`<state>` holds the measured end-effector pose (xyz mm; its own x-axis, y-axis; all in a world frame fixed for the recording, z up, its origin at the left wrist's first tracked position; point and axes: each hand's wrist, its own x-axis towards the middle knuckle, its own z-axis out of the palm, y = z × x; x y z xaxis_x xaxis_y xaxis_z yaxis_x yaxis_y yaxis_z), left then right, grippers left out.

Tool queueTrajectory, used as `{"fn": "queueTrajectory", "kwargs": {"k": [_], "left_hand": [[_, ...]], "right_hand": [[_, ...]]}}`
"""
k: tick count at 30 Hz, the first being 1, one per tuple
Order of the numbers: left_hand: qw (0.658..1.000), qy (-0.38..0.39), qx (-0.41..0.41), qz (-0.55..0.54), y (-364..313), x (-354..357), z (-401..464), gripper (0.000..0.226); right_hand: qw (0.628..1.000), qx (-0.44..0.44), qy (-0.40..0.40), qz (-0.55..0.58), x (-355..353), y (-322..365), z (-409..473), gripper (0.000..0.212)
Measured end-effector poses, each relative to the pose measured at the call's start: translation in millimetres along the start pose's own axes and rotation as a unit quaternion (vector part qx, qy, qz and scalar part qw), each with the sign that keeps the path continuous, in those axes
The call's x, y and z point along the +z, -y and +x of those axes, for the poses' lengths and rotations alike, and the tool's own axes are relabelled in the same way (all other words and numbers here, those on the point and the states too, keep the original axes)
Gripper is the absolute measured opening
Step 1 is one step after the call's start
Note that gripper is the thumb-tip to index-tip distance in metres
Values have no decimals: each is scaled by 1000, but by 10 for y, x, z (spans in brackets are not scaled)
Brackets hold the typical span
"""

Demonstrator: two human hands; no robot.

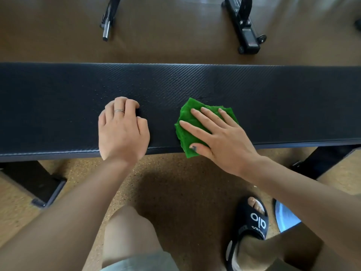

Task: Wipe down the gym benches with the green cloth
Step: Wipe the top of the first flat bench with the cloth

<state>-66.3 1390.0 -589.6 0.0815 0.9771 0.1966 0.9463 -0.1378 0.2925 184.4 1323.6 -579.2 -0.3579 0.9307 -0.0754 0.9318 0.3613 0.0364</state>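
A long black padded gym bench (58, 98) with a woven texture runs across the view from left to right. A folded green cloth (187, 118) lies on its near half, one corner hanging over the front edge. My right hand (220, 137) lies flat on the cloth with fingers spread, pressing it onto the pad. My left hand (122, 128) rests on the bench to the left of the cloth, fingers curled under and holding nothing; it wears a ring. Small droplets speckle the pad between and beyond the hands.
Black bench legs (39, 184) stand on the speckled floor at lower left and right. Beyond the bench, black machine frames (246, 30) and a bar end (106, 26) rest on the brown floor. My knee and a foot in a black slide sandal (252, 223) are below.
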Motion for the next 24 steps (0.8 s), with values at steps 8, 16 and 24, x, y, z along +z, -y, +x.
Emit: {"fn": "queueTrajectory", "kwargs": {"k": [8, 16, 24], "left_hand": [[1000, 6, 7, 5, 35, 14, 16, 33], [1000, 10, 3, 11, 15, -6, -18, 34], [1000, 16, 3, 19, -14, -20, 39, 38]], "right_hand": [[986, 128, 2, 105, -109, 221, 1081, 54], [991, 82, -10, 105, -82, 530, 458, 53], [984, 128, -1, 121, -101, 172, 1439, 52]]}}
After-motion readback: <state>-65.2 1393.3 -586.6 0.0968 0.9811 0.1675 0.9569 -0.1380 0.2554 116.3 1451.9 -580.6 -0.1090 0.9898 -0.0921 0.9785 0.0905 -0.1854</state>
